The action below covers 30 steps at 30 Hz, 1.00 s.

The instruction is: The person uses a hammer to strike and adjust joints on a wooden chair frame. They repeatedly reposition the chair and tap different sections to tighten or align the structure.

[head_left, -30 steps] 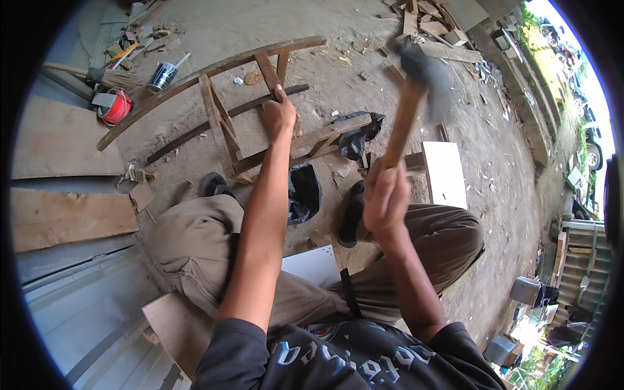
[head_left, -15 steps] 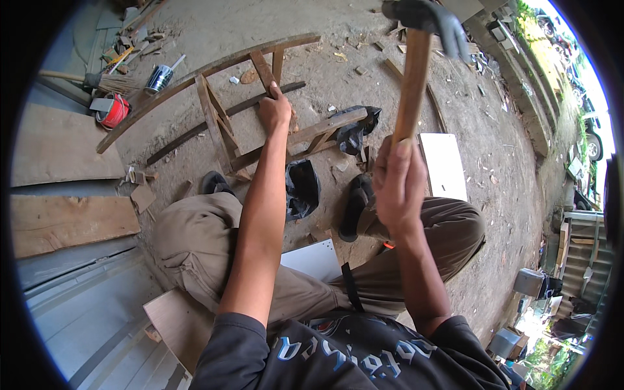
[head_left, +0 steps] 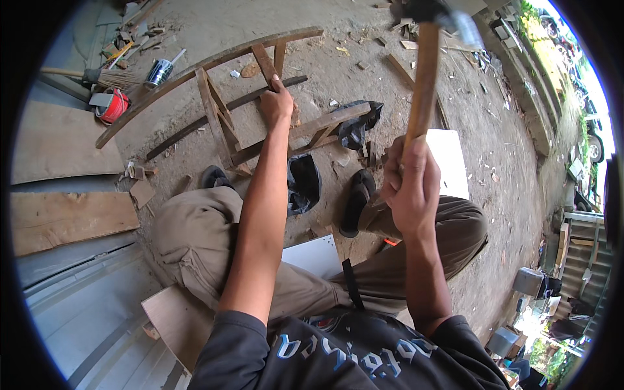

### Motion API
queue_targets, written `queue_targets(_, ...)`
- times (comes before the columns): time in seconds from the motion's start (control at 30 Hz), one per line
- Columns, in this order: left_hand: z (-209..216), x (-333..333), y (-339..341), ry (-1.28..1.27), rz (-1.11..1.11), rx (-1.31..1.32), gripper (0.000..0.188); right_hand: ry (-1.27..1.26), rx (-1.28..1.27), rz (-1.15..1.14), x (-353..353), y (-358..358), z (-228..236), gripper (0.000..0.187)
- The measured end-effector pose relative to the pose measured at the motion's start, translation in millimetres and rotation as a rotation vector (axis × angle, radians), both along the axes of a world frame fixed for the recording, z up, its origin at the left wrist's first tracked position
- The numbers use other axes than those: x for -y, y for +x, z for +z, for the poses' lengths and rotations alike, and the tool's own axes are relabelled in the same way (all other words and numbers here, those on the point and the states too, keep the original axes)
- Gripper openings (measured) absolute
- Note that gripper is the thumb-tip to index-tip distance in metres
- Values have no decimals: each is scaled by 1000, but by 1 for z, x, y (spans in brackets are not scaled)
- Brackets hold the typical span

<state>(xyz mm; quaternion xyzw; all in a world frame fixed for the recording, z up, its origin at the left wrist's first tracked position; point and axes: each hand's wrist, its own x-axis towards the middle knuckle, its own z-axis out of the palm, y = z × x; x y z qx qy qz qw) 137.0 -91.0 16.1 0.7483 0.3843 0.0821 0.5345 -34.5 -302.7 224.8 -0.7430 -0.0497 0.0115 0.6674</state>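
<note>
My right hand [head_left: 413, 179] grips the wooden handle of a claw hammer [head_left: 426, 84], held up on the right. Its dark metal head is blurred near the top edge. My left hand [head_left: 277, 103] is closed on a crosspiece of a wooden frame [head_left: 208, 107], which looks like a small ladder or stand on its side. The frame has two long rails joined by several short pieces, and lies on the dirt ground beyond my feet. A dark wooden strip [head_left: 185, 133] passes beneath it. Whether a nail is at my left fingertips cannot be made out.
Black plastic bags [head_left: 303, 185] lie between my feet. A white board [head_left: 448, 162] is by my right knee. At the left are a red can [head_left: 114, 107], a dark can [head_left: 158, 73], a broom [head_left: 110, 78] and wooden planks [head_left: 75, 221]. Concrete steps [head_left: 520, 84] run along the right.
My right hand and the hammer have shifted to the right, the hand slightly lower. My left hand keeps its hold on the frame, which has barely moved.
</note>
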Motion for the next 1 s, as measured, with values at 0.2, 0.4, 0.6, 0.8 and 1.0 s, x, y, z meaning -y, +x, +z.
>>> queue_targets(0.2,7,8,0,-38,-24,-38,77,-256,222,2,11,-3,-104,45)
queue_targets(0.4,6,9,-8,-25,-43,-28,78,-197,-436,-8,26,-12,-87,49)
queue_targets(0.6,-4,-1,-1,-35,17,26,78,58,28,22,9,-5,13,49)
queue_targets(0.8,6,12,0,-119,-5,34,78,-238,242,-47,15,-4,-118,48)
queue_targets(1.0,5,3,-4,110,4,-42,79,-21,-434,-115,34,-19,-91,42)
